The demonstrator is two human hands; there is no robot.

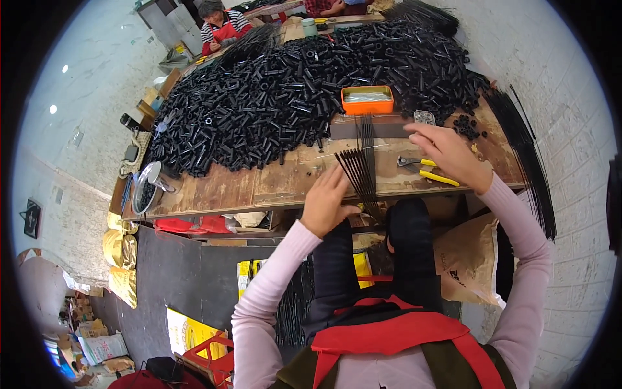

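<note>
Fingers stretched and thumb apart, my left hand (pixel 326 202) lies open beside a fan of thin black rods (pixel 355 170) at the table's front edge. Its fingertips are close to the rods; whether they touch is unclear. My right hand (pixel 447 154) hovers with extended fingers near a small clear box of little parts (pixel 424 117), and nothing shows in it. Below that hand rest end-cutting pliers (pixel 429 170) with yellow handles. A thin silver wire (pixel 324 155) lies crosswise by the rods. Behind them stands an orange tin (pixel 367 109) holding silver pins.
A big heap of short black tubes (pixel 272 91) covers the table's back. Small black rings (pixel 465 126) and long black rods (pixel 528 162) lie at the right. A clear bowl (pixel 148 194) stands at the left edge. Another person (pixel 221 29) sits at the far left.
</note>
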